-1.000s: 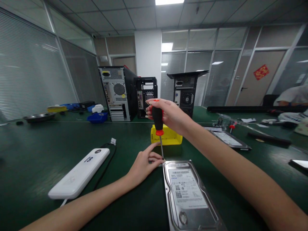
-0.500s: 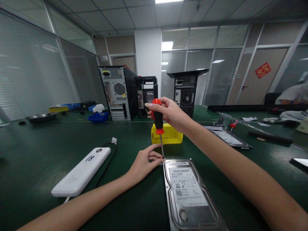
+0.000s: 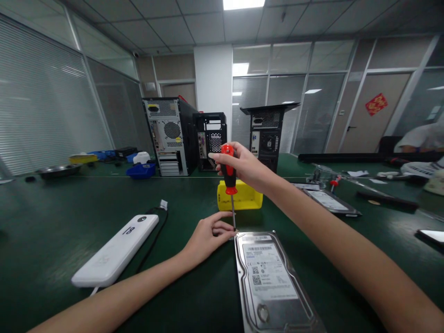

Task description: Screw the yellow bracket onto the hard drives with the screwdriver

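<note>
My right hand [image 3: 243,162] is closed round the red and black handle of a screwdriver [image 3: 230,178], held upright with its shaft pointing down. The tip meets the far left corner of a silver hard drive [image 3: 267,273], which lies label up on the green table. At that same corner my left hand [image 3: 213,233] has its thumb and curled fingers pressed together, the index finger reaching to the shaft. Whether a screw sits under the tip is too small to tell. Behind the screwdriver is a yellow bin [image 3: 248,196].
A white power bank [image 3: 116,252] with a cable lies to the left. Computer cases [image 3: 169,134] stand at the back, near a blue bin [image 3: 141,170]. On the right are another hard drive [image 3: 329,202] and a second screwdriver [image 3: 335,181]. A person [image 3: 421,138] sits at far right.
The view has tilted slightly upward. My right hand's grip on the screwdriver handle has shifted a little and the shaft stands more upright; the left hand stays at the drive's corner.
</note>
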Action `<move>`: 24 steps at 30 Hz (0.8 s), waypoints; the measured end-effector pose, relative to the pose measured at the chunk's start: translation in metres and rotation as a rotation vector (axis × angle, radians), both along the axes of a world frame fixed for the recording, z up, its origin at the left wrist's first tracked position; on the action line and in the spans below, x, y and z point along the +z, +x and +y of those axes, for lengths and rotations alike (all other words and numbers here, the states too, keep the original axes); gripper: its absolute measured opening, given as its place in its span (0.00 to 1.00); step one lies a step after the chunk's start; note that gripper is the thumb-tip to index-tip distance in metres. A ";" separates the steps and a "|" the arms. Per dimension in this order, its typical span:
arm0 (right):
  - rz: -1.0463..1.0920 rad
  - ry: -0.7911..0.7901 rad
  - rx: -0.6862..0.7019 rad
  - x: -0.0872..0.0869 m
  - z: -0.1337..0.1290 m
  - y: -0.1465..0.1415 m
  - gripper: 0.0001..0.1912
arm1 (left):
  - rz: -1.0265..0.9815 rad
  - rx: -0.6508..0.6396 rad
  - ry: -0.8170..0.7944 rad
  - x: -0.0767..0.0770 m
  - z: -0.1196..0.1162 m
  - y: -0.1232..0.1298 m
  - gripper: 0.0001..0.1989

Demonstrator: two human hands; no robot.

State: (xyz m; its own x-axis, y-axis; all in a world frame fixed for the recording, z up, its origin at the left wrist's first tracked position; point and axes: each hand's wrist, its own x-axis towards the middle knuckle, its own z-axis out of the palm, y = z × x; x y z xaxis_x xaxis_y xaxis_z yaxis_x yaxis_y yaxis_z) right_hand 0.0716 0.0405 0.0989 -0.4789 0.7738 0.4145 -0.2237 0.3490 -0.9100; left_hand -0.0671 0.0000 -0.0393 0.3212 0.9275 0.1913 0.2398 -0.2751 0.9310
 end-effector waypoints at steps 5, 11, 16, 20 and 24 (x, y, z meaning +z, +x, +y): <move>-0.004 -0.132 0.087 0.004 0.001 0.004 0.17 | -0.089 -0.039 -0.120 0.001 0.004 -0.001 0.24; -0.058 -0.202 0.095 0.014 0.000 0.018 0.12 | -0.164 -0.052 -0.162 0.002 0.004 -0.002 0.19; 0.028 -0.266 0.195 0.011 0.003 0.017 0.12 | -0.165 -0.063 -0.157 0.001 0.004 -0.002 0.18; 0.042 -0.211 0.158 0.006 0.004 0.010 0.10 | -0.163 -0.067 -0.154 0.000 0.004 -0.001 0.18; 0.035 -0.197 0.125 0.006 0.002 0.007 0.09 | -0.157 -0.053 -0.169 0.002 0.003 -0.001 0.18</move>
